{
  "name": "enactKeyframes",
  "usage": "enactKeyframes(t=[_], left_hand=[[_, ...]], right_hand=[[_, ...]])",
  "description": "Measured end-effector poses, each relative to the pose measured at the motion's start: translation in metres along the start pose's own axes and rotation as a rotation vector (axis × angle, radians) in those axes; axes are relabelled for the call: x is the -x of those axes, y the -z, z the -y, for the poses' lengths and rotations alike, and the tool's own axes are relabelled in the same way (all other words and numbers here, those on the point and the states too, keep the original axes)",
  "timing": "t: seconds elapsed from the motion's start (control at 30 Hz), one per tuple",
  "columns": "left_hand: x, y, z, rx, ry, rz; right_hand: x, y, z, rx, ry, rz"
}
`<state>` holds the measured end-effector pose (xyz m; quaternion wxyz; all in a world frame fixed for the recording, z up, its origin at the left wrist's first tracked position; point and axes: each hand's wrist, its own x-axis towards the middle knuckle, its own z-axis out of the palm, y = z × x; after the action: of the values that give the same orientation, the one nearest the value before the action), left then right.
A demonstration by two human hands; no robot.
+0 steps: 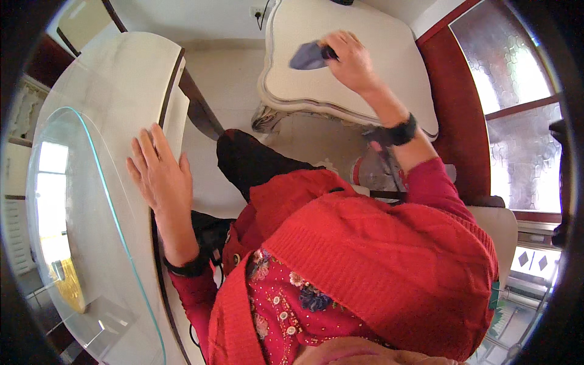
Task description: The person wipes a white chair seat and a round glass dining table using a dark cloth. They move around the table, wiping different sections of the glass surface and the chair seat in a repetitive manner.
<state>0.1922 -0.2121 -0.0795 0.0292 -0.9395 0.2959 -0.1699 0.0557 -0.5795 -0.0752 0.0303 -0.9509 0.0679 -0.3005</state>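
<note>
My right hand [351,59] is closed around a grey-blue cloth piece [306,56] with a black part near my fingers. It is over the cream top of a small table with a scalloped, moulded edge [310,100]. Blur hides whether the cloth touches that top. My left hand [159,173] holds nothing, back up with its fingers a little apart. It lies at the edge of a larger pale table [114,82], and I cannot tell if it rests on it. Black bands circle both wrists.
A clear sheet with a blue-green edge [105,187] lies on the larger table, reflecting a window. Frosted panes in a red frame [461,118] stand at the right. A plugged-in cord [258,16] hangs from a wall socket. A clear container with red trim [372,171] is below my right forearm.
</note>
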Motion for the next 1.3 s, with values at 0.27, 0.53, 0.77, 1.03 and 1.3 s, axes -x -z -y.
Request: enactKeyframes(t=[0.27, 0.53, 0.77, 1.03, 1.3], left_hand=[[-0.007, -0.022, -0.003, -0.235, 0.095, -0.003], [-0.005, -0.028, 0.002, -0.223, 0.046, -0.118], [-0.006, -0.029, 0.003, -0.222, 0.059, -0.132], [-0.007, -0.031, -0.004, -0.215, 0.098, -0.169], [-0.007, -0.034, 0.001, -0.253, 0.056, -0.221]], right_hand=[[0.098, -0.020, -0.061, 0.001, -0.343, 0.502], [0.108, -0.133, -0.051, 0.110, -0.171, 0.316], [0.065, -0.156, -0.083, 0.133, -0.334, 0.293], [-0.025, -0.228, -0.039, 0.213, -0.331, 0.275], [-0.056, -0.255, 0.041, 0.118, -0.122, 0.531]])
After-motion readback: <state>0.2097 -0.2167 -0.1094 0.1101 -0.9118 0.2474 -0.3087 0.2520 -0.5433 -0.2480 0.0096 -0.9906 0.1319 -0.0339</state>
